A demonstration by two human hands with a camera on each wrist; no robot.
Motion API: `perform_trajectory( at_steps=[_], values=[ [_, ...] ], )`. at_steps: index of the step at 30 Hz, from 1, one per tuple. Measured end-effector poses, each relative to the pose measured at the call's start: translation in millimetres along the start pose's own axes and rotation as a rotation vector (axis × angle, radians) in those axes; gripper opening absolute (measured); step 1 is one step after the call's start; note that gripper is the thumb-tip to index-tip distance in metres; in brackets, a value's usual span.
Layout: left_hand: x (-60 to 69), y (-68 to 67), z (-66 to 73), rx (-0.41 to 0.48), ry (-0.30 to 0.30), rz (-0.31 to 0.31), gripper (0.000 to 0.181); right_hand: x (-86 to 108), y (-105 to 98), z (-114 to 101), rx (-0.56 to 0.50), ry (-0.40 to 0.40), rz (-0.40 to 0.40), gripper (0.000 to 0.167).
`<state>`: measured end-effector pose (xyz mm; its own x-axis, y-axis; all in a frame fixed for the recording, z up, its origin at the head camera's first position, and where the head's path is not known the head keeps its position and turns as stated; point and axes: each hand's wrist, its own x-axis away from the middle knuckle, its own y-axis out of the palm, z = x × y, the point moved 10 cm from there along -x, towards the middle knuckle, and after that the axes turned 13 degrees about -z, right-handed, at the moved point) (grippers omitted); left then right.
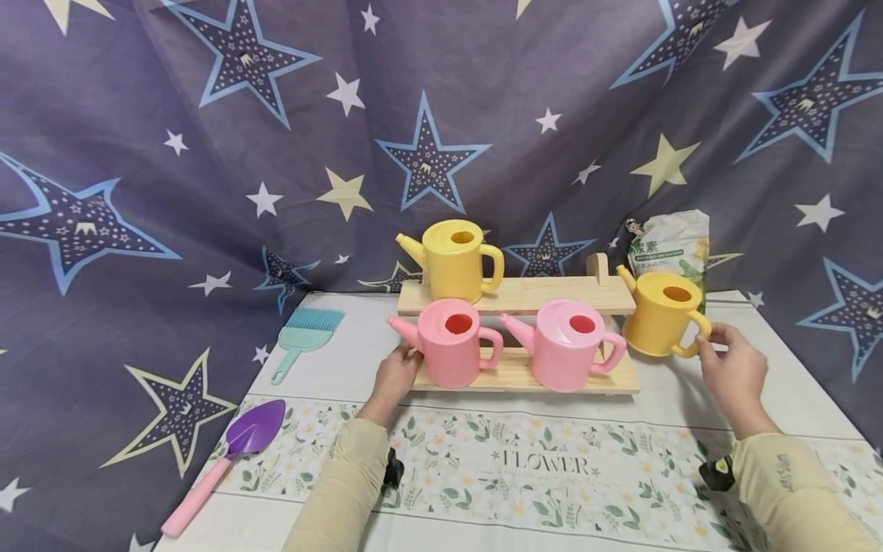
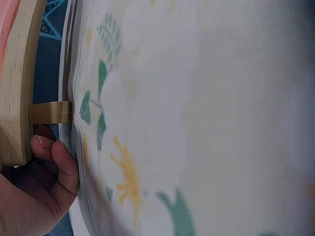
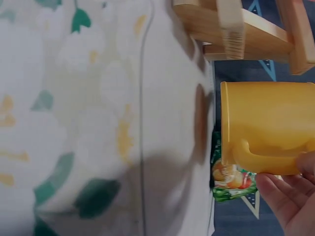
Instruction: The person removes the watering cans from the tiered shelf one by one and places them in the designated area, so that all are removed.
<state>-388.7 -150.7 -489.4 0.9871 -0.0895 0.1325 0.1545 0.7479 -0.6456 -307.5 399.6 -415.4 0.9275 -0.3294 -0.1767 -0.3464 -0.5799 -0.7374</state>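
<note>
By its handle, my right hand (image 1: 738, 373) pinches a yellow watering can (image 1: 658, 322) beside the right end of a two-tier wooden shelf (image 1: 524, 295). The right wrist view shows this can raised above the tabletop, a shadow below it. My left hand (image 1: 398, 377) grips the left end of the shelf's lower board, its fingers (image 2: 66, 164) curled at the underside near a wooden foot. Another yellow watering can (image 1: 453, 264) stands on the upper board. Two pink watering cans (image 1: 450, 349) stand on the lower board, spouts to the left.
Behind the held can stands a white and green bag (image 1: 672, 238) with a clip. To the left lie a teal brush (image 1: 306, 333) and a purple trowel (image 1: 255, 428) with a pink handle. A flower-patterned cloth (image 1: 552, 491) covers the table; a starry curtain hangs behind.
</note>
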Motion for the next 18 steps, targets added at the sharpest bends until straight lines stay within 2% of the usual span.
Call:
perform_trajectory(
  at_steps=[11,18],
  values=[
    [-0.8,0.5,-0.5,-0.005,0.002,0.000,0.044,-5.1,18.8,7.7,-0.007,0.006,-0.015,0.032],
    [-2.2,1.6,-3.6,0.001,-0.010,-0.005,0.045,-6.6,31.6,14.8,-0.036,0.027,-0.074,0.033]
  ],
)
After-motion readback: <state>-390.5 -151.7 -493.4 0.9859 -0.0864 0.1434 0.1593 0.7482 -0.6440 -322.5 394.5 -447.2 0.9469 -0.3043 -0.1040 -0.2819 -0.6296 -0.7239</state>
